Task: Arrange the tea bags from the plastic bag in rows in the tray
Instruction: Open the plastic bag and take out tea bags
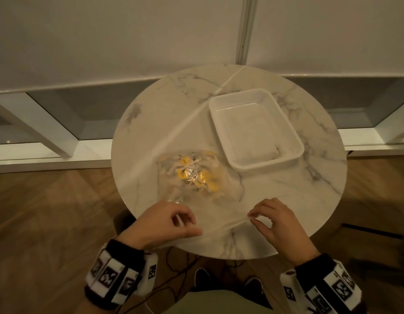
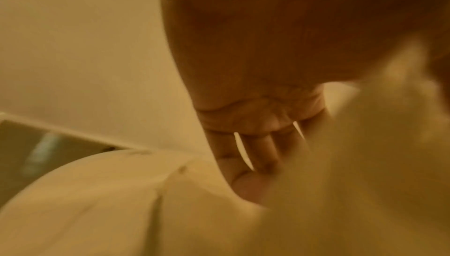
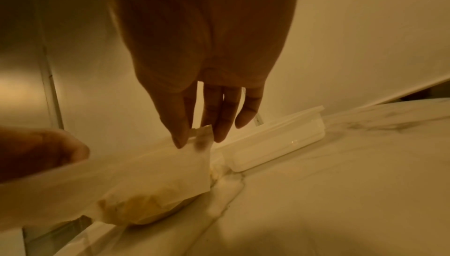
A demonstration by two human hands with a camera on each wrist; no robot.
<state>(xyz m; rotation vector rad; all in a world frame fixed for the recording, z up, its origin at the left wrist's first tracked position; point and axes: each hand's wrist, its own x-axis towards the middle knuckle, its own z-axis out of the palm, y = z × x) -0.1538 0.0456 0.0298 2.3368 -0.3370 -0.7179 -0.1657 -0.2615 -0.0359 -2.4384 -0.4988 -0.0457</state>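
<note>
Marble-patterned table (image 1: 287,200) carries everything here, round and pale, with the white tray (image 1: 221,123) standing bare at its far right. Just beside the tray, toward the near left, lies the clear plastic bag (image 1: 192,177), its heap of yellow-tagged tea bags (image 1: 185,165) bunched in the far end while the mouth reaches to the near edge.

Both hands are on that mouth. The left hand (image 1: 167,225) has its fingers curled and pinches the film at its side; the right hand (image 1: 273,220) pinches the opposite corner between thumb and fingertips (image 3: 180,137), so the rim is drawn taut between them.

To open it well, I judge the two pinches should part the film's two layers rather than merely stretch the rim sideways, with the weight of the tea bags left resting on the table as an anchor. A slow, even pull would keep the thin plastic from tearing or scattering its load.

Much is hard to read. The left wrist view is blurred, so that grip shows only from the head view. Whether the mouth is already open probably cannot be settled, as the film is nearly invisible. The number of tea bags is hidden under glare and folds.
</note>
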